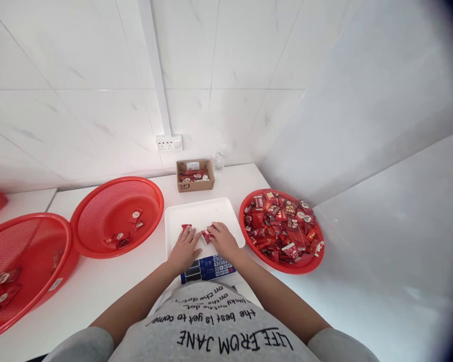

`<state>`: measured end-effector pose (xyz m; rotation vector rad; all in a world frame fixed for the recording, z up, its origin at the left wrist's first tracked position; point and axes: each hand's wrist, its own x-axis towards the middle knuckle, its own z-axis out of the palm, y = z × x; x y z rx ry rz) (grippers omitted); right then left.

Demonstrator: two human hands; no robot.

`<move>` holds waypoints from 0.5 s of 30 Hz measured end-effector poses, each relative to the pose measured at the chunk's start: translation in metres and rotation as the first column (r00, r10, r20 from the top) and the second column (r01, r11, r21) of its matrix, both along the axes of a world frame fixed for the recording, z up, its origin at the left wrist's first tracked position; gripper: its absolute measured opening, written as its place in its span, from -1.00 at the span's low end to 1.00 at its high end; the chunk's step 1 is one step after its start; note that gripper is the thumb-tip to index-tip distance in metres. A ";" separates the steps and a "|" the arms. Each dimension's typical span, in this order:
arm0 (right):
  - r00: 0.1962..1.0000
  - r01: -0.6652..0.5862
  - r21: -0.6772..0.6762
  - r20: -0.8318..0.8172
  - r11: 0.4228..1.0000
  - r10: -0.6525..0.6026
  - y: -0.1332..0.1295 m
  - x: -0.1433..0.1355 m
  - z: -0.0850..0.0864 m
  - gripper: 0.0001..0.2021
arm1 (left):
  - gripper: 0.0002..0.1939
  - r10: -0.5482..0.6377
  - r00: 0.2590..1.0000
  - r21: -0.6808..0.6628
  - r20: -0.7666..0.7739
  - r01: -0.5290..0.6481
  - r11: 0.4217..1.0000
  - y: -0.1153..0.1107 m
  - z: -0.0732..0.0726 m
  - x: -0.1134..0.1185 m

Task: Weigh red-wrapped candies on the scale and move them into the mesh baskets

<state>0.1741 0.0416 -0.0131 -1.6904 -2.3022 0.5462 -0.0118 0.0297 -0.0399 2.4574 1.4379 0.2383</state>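
A white scale tray sits in front of me, with a blue keypad panel at its near side. On the tray's left part my left hand rests over a red packet, its fingers spread and lying on it. To the right, my right hand touches a red and white packet with its fingertips, fingers stretched out. Both packets lie flat on the tray, partly covered by the fingers. Neither hand is wrapped round anything.
A red basket heaped with red packets stands right. Left are two red baskets with a few packets each. Behind the tray are a cardboard box of packets and a clear glass near the wall.
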 end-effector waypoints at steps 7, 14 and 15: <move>0.975 0.121 -0.124 0.202 0.985 -0.095 -0.002 -0.012 0.007 -0.61 | -0.43 0.028 0.999 -0.019 0.018 -0.027 0.999 -0.007 -0.009 0.002; 0.959 0.244 -0.061 -0.131 0.968 -0.250 0.020 0.029 0.001 -0.67 | -0.43 0.049 0.999 -0.053 -0.010 -0.050 0.997 -0.013 -0.007 0.007; 0.928 0.343 -0.034 -0.139 0.939 -0.344 0.027 0.045 0.001 -0.67 | -0.44 0.047 0.999 -0.057 -0.005 -0.047 0.997 -0.013 -0.006 0.006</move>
